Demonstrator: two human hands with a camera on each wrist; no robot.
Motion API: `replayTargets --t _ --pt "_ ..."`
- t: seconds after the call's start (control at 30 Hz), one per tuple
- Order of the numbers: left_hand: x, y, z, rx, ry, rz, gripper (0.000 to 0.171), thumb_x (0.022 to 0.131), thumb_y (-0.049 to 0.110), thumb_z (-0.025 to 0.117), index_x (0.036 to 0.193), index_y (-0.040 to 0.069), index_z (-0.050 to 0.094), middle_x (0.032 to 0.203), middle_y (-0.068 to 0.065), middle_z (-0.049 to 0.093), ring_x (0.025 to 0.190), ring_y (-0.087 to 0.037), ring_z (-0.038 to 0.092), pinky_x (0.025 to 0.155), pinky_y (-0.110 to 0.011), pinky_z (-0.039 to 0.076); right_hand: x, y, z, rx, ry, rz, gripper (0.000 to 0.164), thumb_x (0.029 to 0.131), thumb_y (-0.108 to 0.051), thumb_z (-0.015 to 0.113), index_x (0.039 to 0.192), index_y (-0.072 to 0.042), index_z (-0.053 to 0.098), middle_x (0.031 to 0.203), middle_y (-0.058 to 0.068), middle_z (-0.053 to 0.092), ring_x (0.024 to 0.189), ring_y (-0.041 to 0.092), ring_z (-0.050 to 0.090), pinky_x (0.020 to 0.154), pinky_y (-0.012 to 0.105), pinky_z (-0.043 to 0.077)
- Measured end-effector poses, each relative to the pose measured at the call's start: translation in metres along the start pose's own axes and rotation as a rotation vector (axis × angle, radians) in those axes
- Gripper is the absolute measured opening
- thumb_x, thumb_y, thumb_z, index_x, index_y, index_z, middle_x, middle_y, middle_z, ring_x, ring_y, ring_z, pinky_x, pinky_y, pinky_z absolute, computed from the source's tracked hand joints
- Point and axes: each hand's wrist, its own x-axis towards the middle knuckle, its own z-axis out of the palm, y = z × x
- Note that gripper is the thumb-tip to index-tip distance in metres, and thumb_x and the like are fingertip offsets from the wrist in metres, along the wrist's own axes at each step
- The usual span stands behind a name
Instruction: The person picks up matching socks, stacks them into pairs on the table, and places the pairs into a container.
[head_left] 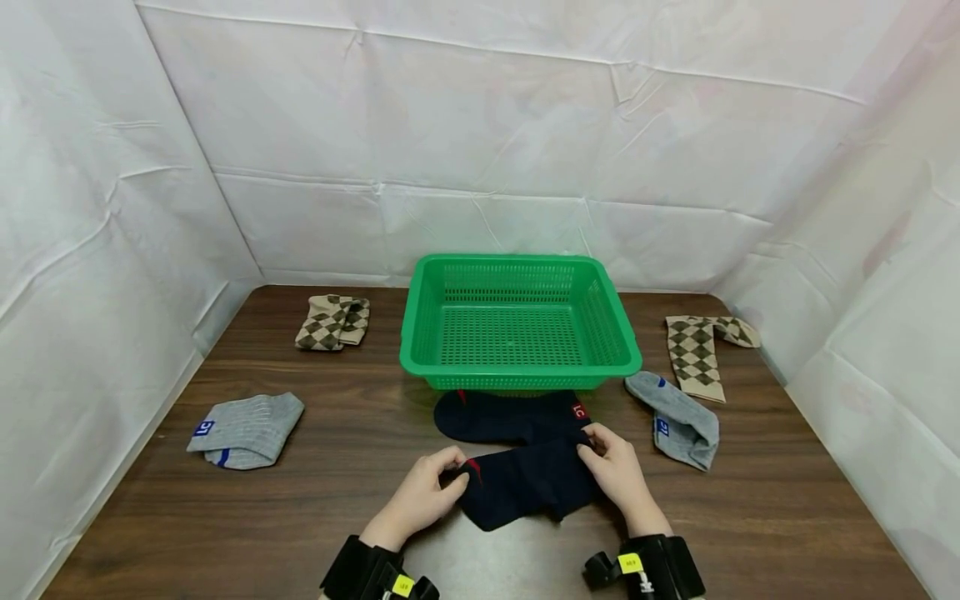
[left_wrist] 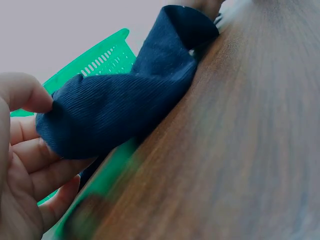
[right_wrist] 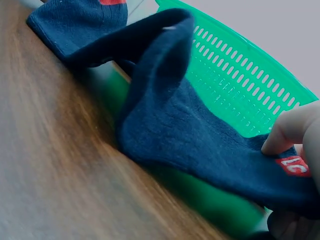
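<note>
A dark navy sock [head_left: 525, 483] stretches between both hands in the head view. My left hand [head_left: 426, 493] pinches its toe end near a red patch, the thumb and fingers on either side of the cloth [left_wrist: 110, 112] in the left wrist view. At the other end my right hand [head_left: 617, 468] grips the cuff, beside a red label [right_wrist: 294, 166] in the right wrist view. The sock's middle bends and lifts in a fold. Just behind it a second navy sock [head_left: 487, 419] lies flat on the table, its red label to the right.
A green plastic basket [head_left: 521, 371] stands behind the navy socks. Grey socks lie at left [head_left: 251, 429] and right [head_left: 686, 421]. Argyle socks lie at the back left [head_left: 330, 323] and back right [head_left: 696, 354]. White sheeting [head_left: 480, 125] encloses the brown table [head_left: 337, 442].
</note>
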Motion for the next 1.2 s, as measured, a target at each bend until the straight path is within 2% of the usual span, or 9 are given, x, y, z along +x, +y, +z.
replayTargets --t 0.2,0.37,0.43,0.63,0.7,0.83,0.93,1.1,1.2 --pt "0.0011 0.0029 -0.0002 0.065 0.128 -0.101 0.013 0.093 0.010 0.057 0.105 0.015 0.057 0.067 0.007 0.058 0.057 -0.002 0.042 0.065 -0.022 0.040 -0.0004 -0.0007 -0.0018 -0.008 -0.023 0.030 0.009 0.087 -0.008 0.062 0.094 -0.007 0.066 0.087 0.007 0.069 0.063 0.010 0.050 0.062 0.025 0.042" --pt "0.0016 0.0019 0.0006 0.127 0.181 -0.152 0.024 0.097 0.021 0.054 0.120 0.018 0.059 0.099 -0.003 0.069 0.083 -0.015 0.062 0.076 -0.035 0.049 -0.0012 -0.0020 -0.0024 -0.034 -0.036 0.041 0.009 0.086 -0.008 0.063 0.095 -0.007 0.066 0.081 0.005 0.067 0.055 0.007 0.044 0.058 0.024 0.040" --pt "0.0018 0.0018 0.0007 0.141 0.179 -0.150 0.026 0.098 0.026 0.053 0.121 0.017 0.060 0.114 -0.003 0.066 0.101 -0.020 0.061 0.085 -0.041 0.048 -0.0013 -0.0020 -0.0021 -0.049 -0.039 0.037 0.009 0.086 -0.008 0.064 0.095 -0.007 0.066 0.075 0.003 0.063 0.049 0.005 0.039 0.055 0.023 0.037" --pt "0.0020 0.0029 -0.0002 0.142 0.137 -0.148 0.037 0.094 0.030 0.059 0.127 0.014 0.054 0.100 0.002 0.065 0.090 -0.014 0.062 0.080 -0.035 0.049 -0.0012 -0.0002 -0.0009 -0.101 -0.034 0.014 0.016 0.081 -0.005 0.063 0.097 -0.005 0.067 0.074 0.001 0.059 0.046 0.005 0.036 0.053 0.022 0.036" --pt "0.0020 0.0025 0.0004 0.162 0.136 -0.138 0.040 0.092 0.026 0.062 0.129 0.012 0.052 0.103 0.000 0.064 0.093 -0.015 0.061 0.081 -0.036 0.049 -0.0018 0.0002 -0.0011 -0.117 -0.035 0.006 0.020 0.079 -0.004 0.063 0.099 -0.004 0.067 0.077 0.003 0.060 0.047 0.006 0.037 0.054 0.022 0.037" --pt "0.0023 0.0018 0.0017 0.204 0.171 -0.117 0.042 0.089 0.017 0.066 0.129 0.010 0.054 0.116 -0.007 0.062 0.102 -0.022 0.060 0.085 -0.043 0.049 -0.0026 0.0003 -0.0012 -0.145 -0.037 -0.015 0.023 0.077 -0.003 0.063 0.100 -0.002 0.066 0.077 0.003 0.061 0.049 0.007 0.039 0.055 0.022 0.039" --pt "0.0028 0.0008 0.0022 0.210 0.203 -0.098 0.041 0.087 0.011 0.067 0.127 0.009 0.056 0.123 -0.010 0.060 0.108 -0.027 0.059 0.088 -0.045 0.048 -0.0033 -0.0002 -0.0013 -0.186 -0.050 -0.032 0.022 0.076 -0.004 0.063 0.098 -0.003 0.066 0.064 -0.001 0.054 0.046 0.006 0.036 0.052 0.022 0.035" --pt "0.0033 -0.0016 0.0019 0.233 0.236 -0.048 0.036 0.084 0.003 0.068 0.119 0.010 0.061 0.114 -0.004 0.061 0.110 -0.023 0.058 0.090 -0.043 0.048 -0.0050 -0.0031 -0.0021 -0.289 -0.085 -0.039 0.019 0.076 -0.007 0.063 0.095 -0.007 0.065 0.049 -0.006 0.033 0.043 0.007 0.026 0.047 0.023 0.024" --pt "0.0028 -0.0027 0.0017 0.237 0.243 -0.037 0.034 0.082 0.001 0.069 0.114 0.014 0.064 0.109 0.000 0.061 0.109 -0.018 0.059 0.090 -0.039 0.049 -0.0052 -0.0048 -0.0028 -0.329 -0.092 -0.028 0.018 0.075 -0.008 0.063 0.093 -0.008 0.064 0.050 -0.006 0.033 0.044 0.008 0.029 0.048 0.024 0.024"
